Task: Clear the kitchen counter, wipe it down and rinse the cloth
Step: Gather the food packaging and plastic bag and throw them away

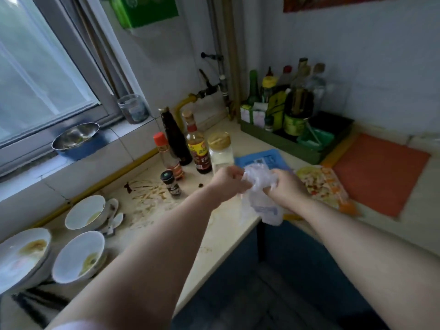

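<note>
Both grips on the bag [260, 186]: left grip [226, 183] pinches its upper left edge, right grip [284, 186] is clenched round the bunched right side. The bag is held in the air just over the front edge of the counter [221, 234], with its tail hanging down between the wrists.

Handling, as I judge it: thin clear plastic, near weightless, limp, crumples freely, a bit slick. No real pick point; ball it into one fist. Contents, if any: can't tell.

Cloth not in view.

Around:
- Bottles [197, 148] and a gold-lid jar [220, 151] stand just behind the left grip, with a small shaker [170, 183] to its left. Tall and tippy, so a careless sweep knocks them over.
- Brown smears and scraps [147, 191] on the counter left of the shaker.
- Dirty bowls [78, 256] and spoons [114, 215] near left; breakable, and they must go before wiping.
- Blue mat [262, 158] behind the bag, food packet [323, 184] right of the right grip, orange board [378, 172] beyond.
- Green tray [297, 148] of bottles in the corner.
- Steel bowl [76, 136] on the sill.

Most of the counter is covered, so clearing looks far from done.
</note>
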### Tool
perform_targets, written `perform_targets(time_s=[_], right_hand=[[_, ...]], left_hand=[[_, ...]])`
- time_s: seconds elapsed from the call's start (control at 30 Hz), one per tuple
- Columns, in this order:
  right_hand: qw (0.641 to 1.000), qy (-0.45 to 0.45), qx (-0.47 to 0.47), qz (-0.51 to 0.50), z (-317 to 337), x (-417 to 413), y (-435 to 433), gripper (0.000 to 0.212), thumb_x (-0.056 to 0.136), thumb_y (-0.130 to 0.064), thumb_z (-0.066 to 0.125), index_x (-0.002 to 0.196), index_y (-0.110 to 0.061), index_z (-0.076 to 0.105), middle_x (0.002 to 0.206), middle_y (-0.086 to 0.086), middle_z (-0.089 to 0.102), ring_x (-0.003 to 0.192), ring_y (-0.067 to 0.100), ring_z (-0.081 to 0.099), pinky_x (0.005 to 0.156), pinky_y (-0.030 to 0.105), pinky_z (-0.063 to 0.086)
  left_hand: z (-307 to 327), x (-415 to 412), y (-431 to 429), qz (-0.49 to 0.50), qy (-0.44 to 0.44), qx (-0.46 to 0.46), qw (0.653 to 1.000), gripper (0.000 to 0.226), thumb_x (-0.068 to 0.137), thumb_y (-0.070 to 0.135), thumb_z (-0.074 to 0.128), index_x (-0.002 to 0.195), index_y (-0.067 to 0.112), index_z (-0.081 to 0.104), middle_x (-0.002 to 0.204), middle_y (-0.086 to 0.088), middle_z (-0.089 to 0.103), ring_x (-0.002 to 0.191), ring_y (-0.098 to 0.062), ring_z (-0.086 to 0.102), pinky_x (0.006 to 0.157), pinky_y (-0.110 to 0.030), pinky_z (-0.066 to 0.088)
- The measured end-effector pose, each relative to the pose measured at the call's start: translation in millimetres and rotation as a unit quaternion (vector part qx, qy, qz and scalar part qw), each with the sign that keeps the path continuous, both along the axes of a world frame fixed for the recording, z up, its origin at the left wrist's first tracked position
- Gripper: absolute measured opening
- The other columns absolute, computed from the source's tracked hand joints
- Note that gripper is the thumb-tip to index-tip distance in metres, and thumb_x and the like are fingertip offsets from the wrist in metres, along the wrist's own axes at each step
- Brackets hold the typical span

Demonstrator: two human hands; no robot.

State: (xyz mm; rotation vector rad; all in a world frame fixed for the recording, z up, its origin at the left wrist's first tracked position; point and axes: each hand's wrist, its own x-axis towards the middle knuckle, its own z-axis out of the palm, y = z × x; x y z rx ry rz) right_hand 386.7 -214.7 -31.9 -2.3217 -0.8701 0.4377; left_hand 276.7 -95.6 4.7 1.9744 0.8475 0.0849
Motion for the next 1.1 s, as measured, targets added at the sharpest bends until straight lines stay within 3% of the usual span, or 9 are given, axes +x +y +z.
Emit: perform_targets(time_s=[0.07,0.13,0.2,0.3,0.47,0.7,0.87,1.0,1.1], right_hand=[[0.997,-0.022,-0.012,-0.078,-2,24,-19,0.03,0.086,-0.022,0.057,0.116,-0.023,0.061,0.113,0.009,0.065,0.102,0.032,0.061,0.075,0.029,0.045],[0.99,-0.036,-0.013,-0.139,-5,45,-38,0.033,0.086,-0.022,0.056,0.119,-0.019,0.061,0.117,0.013,0.064,0.107,0.034,0.06,0.082,0.033,0.049],[0.981,-0.042,0.009,-0.187,-7,64,-55,0.032,0.085,-0.02,0.055,0.117,-0.017,0.06,0.115,0.015,0.065,0.106,0.037,0.06,0.086,0.037,0.05],[0.973,-0.057,0.024,-0.222,-9,81,-71,0.027,0.086,-0.013,0.056,0.112,-0.012,0.06,0.111,0.017,0.066,0.103,0.039,0.061,0.083,0.037,0.048],[0.971,-0.078,-0.036,-0.223,-26,97,-77,0.036,0.081,-0.015,0.062,0.117,-0.014,0.058,0.125,0.013,0.055,0.114,0.036,0.051,0.09,0.039,0.044],[0.974,-0.049,-0.066,-0.212,-43,114,-75,0.046,0.084,-0.018,0.062,0.127,-0.013,0.048,0.129,0.014,0.053,0.117,0.037,0.052,0.092,0.042,0.043],[0.972,-0.036,-0.036,-0.23,-47,123,-77,0.053,0.082,-0.017,0.064,0.129,-0.015,0.042,0.128,0.013,0.057,0.113,0.037,0.057,0.091,0.044,0.048],[0.972,-0.031,-0.035,-0.23,-50,124,-79,0.057,0.082,-0.019,0.066,0.133,-0.014,0.04,0.13,0.014,0.056,0.115,0.037,0.055,0.093,0.043,0.046],[0.971,-0.039,0.0,-0.235,-51,121,-80,0.057,0.084,-0.021,0.066,0.134,-0.012,0.04,0.13,0.013,0.056,0.115,0.035,0.056,0.093,0.043,0.046]], left_hand=[[-6,21,-11,0.016,-0.01,-0.034,0.999,0.024,0.089,0.018,0.067,0.111,0.014,0.06,0.086,0.0,0.063,0.069,-0.01,0.058,0.058,-0.019,0.048],[-14,40,-19,0.002,0.011,-0.002,1.0,0.012,0.091,0.02,0.062,0.1,0.013,0.063,0.083,-0.004,0.065,0.066,-0.012,0.056,0.052,-0.019,0.045],[-29,60,-24,-0.033,0.068,0.062,0.995,0.017,0.091,0.018,0.057,0.093,0.004,0.067,0.091,-0.012,0.067,0.078,-0.022,0.062,0.063,-0.024,0.048],[-53,83,-29,-0.078,0.153,0.123,0.977,0.029,0.093,0.02,0.055,0.116,0.005,0.066,0.117,-0.013,0.066,0.11,-0.029,0.061,0.091,-0.033,0.05],[-84,118,-28,-0.079,0.216,0.195,0.953,0.034,0.085,0.023,0.052,0.118,0.014,0.057,0.117,-0.011,0.062,0.109,-0.031,0.058,0.085,-0.036,0.052],[-105,147,-9,-0.058,0.258,0.232,0.936,0.063,0.085,0.029,0.065,0.14,0.017,0.037,0.141,-0.009,0.041,0.132,-0.03,0.038,0.105,-0.048,0.04],[-118,149,0,-0.09,0.292,0.249,0.919,0.061,0.081,0.03,0.068,0.135,0.025,0.041,0.133,-0.005,0.05,0.126,-0.028,0.048,0.103,-0.049,0.041],[-114,150,-2,-0.132,0.277,0.312,0.899,0.024,0.09,0.035,0.061,0.109,0.02,0.061,0.107,-0.005,0.065,0.094,-0.023,0.061,0.072,-0.033,0.045],[-110,150,-7,-0.136,0.278,0.364,0.879,0.022,0.096,0.034,0.049,0.097,0.018,0.063,0.097,-0.003,0.066,0.08,-0.021,0.056,0.064,-0.032,0.044]])
